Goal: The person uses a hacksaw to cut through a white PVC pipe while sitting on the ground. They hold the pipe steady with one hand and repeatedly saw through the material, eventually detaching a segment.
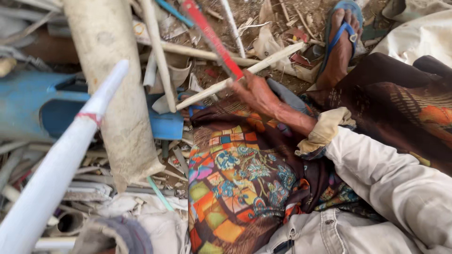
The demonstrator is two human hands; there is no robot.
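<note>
Fingers of the right hand (256, 94) are curled tight around the handle of a red saw (212, 37), whose blade rises up and away from the knuckles toward the top of the view. Just beyond the fingertips lies a thin pale pipe (240, 75), running slantwise from lower left to upper right; the saw crosses it right at the hand, and the blade seems to rest on the pipe there. Whether a cut has been started cannot be told, since the hand hides that spot; the pipe looks whole along its visible length, so the sawing appears to be at its start or barely begun, with the parting of the pipe left to do.

No left hand shows. A white pipe (56, 169) with a red band juts in from the lower left corner, far to the left of the fingers, perhaps held out of view; its grip cannot be told. Between it and the fingers stands a thick dusty pipe (113, 89), over a blue sheet (33, 103) and a heap of offcuts. Patterned cloth (235, 178) covers the lap under the wrist.
</note>
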